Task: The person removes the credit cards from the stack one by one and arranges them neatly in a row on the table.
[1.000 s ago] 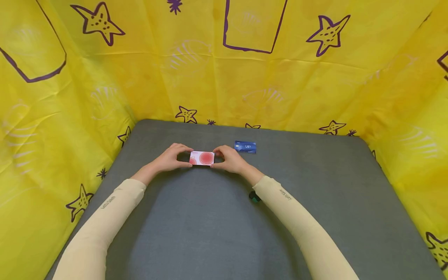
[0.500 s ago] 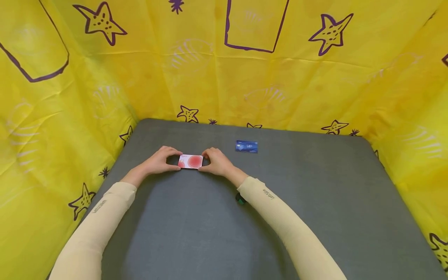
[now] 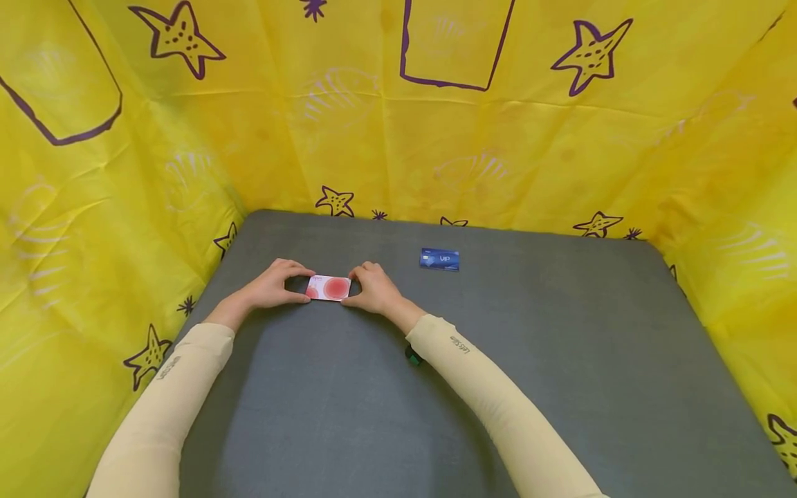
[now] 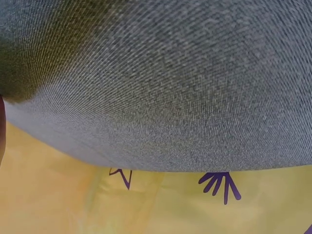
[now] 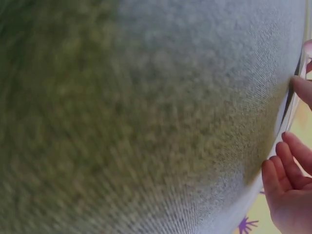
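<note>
A white and pink card (image 3: 328, 288) printed with red circles is held level between my two hands, low over the left half of the table in the head view. My left hand (image 3: 274, 285) pinches its left end, thumb at the near corner and fingers at the far one. The right hand (image 3: 377, 288) grips the opposite end the same way. Only a sliver of skin shows in the left wrist view. Fingers (image 5: 287, 178) appear at the right edge of the right wrist view, beside the card's thin edge.
A blue VIP card (image 3: 439, 259) lies on the grey table (image 3: 560, 332) to the right of the hands, towards the back. Yellow curtains (image 3: 398, 152) with purple starfish drawings enclose the table's back and sides. A dark green device (image 3: 413, 355) sits under the right wrist.
Both hands have moved left together, carrying the pink and white card away from the blue card. Their grip looks the same. The blue card stays where it lies.
</note>
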A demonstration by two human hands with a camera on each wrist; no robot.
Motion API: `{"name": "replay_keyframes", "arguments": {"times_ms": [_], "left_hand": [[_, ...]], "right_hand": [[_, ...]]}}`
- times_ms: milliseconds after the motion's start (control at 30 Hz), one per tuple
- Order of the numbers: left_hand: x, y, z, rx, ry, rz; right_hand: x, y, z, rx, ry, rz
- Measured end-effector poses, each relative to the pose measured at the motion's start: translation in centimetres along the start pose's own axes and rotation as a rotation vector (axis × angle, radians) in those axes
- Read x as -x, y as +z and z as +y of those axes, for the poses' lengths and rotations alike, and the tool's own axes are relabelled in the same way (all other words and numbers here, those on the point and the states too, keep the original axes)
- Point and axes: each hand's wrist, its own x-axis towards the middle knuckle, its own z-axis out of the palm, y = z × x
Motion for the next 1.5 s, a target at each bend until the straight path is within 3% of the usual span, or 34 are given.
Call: {"name": "replay_keyframes", "arguments": {"times_ms": [667,1500], "left_hand": [[-0.27,0.25,0.06,0.066,-0.071,-0.059],[0.21,0.57,-0.19,0.076,-0.118,-0.054]], "right_hand": [[0.48,-0.1,0.68,-0.055,0.025,0.033],[0.58,0.35,0.9,-0.039,-0.021,0.02]]}}
